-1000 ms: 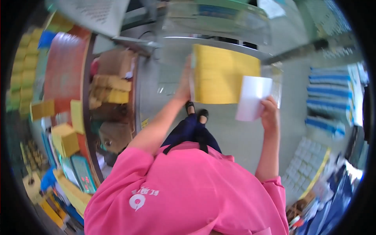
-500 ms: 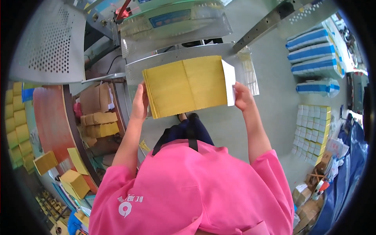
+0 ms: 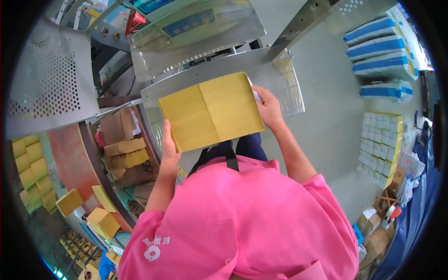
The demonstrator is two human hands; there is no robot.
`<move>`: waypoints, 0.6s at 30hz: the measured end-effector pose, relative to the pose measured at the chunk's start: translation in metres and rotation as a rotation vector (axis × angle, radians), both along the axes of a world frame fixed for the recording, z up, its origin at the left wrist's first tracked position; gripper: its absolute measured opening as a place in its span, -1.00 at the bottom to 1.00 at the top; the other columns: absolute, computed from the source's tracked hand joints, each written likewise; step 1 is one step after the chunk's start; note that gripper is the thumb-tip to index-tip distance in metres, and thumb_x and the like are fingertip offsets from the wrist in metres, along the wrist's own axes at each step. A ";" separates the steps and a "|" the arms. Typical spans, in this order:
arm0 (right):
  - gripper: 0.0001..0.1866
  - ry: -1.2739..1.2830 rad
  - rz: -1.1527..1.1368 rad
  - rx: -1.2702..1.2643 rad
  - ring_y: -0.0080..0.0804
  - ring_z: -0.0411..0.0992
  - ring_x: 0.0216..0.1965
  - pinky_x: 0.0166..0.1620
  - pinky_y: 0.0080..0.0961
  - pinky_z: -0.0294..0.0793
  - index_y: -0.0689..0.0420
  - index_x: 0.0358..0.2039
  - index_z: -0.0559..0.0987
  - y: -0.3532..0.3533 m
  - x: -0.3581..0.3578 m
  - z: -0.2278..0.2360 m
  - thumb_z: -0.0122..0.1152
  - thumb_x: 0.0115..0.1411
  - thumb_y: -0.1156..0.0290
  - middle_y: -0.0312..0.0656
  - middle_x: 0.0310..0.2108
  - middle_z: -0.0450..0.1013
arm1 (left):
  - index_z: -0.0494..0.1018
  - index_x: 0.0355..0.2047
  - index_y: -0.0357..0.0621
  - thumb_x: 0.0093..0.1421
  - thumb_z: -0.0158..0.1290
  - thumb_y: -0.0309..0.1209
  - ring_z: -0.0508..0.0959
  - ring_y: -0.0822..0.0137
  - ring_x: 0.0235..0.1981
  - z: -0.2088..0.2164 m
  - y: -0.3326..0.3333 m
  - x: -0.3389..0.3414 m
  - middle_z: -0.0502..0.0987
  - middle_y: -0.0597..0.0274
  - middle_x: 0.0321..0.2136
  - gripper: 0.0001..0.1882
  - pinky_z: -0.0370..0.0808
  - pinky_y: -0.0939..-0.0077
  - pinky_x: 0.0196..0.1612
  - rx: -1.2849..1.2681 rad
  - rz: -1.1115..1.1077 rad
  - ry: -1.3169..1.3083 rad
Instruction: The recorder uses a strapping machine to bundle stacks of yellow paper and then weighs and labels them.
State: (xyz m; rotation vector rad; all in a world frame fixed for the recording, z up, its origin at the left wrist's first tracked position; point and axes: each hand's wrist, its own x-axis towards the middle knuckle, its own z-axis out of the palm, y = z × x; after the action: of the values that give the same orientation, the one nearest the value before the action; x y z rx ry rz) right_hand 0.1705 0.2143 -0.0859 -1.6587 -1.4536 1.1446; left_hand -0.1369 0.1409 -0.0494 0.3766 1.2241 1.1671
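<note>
A stack of yellow paper [image 3: 212,112] with rough edges and a crease across its middle is held up in front of my chest. My left hand [image 3: 170,145] grips its left end, thumb on the near side. At the right end my right hand [image 3: 268,106] is closed on the edge, its fingertips partly hidden behind the stack. A small bit of a white sheet [image 3: 256,96] shows between the right fingers and the paper; the rest of it is hidden. Just beyond the stack lies a metal machine tray [image 3: 186,80].
A perforated metal panel [image 3: 44,74] stands at the left, and a slanted metal bar [image 3: 301,30] at the upper right. A red-brown tabletop [image 3: 70,149] is on the left. Blue-and-white bales [image 3: 380,44] and banded yellow bundles [image 3: 380,144] stand along the right.
The stack has moved slightly left and nearer my body. The white sheet that stuck out at its right end is now mostly out of sight, and my right hand has moved in against that edge.
</note>
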 end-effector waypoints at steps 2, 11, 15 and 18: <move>-0.53 -0.085 0.047 0.023 -0.07 0.46 -0.20 -0.09 -0.27 0.45 -0.08 0.00 0.53 0.003 0.003 0.007 -0.02 0.04 0.51 -0.06 -0.18 0.46 | 0.21 0.22 -0.15 0.38 -0.28 0.04 0.39 0.26 0.11 -0.002 0.000 0.001 0.37 0.17 0.11 -0.40 0.33 0.33 0.15 0.014 0.023 -0.007; -0.62 -0.162 0.157 0.131 -0.06 0.43 -0.12 -0.05 -0.21 0.44 0.04 -0.07 0.55 0.002 0.012 0.006 0.04 0.05 0.46 -0.07 -0.13 0.44 | 0.25 0.19 -0.17 0.38 -0.28 -0.01 0.43 0.24 0.07 0.004 0.002 0.023 0.41 0.16 0.07 -0.43 0.36 0.33 0.12 0.045 0.118 -0.001; -0.67 -0.177 0.127 0.225 -0.08 0.41 -0.06 0.01 -0.21 0.40 0.09 -0.13 0.57 0.004 0.012 0.000 0.04 0.05 0.46 -0.05 -0.11 0.46 | 0.26 0.19 -0.18 0.38 -0.28 -0.01 0.44 0.23 0.06 0.003 0.003 0.024 0.42 0.16 0.06 -0.43 0.37 0.33 0.10 0.024 0.114 -0.009; -0.68 -0.085 0.176 0.075 -0.07 0.43 -0.08 0.00 -0.22 0.41 0.10 -0.15 0.58 0.011 0.010 0.001 0.04 0.06 0.46 -0.05 -0.15 0.48 | 0.26 0.18 -0.19 0.38 -0.28 -0.02 0.44 0.23 0.06 -0.005 0.000 0.016 0.42 0.15 0.06 -0.43 0.37 0.33 0.11 -0.005 0.155 0.011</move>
State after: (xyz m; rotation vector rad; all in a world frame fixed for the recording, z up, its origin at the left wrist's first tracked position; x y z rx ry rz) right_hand 0.1808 0.2251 -0.0854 -1.5700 -1.7036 1.1099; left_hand -0.1211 0.1408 -0.0540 0.2885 1.2830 1.2960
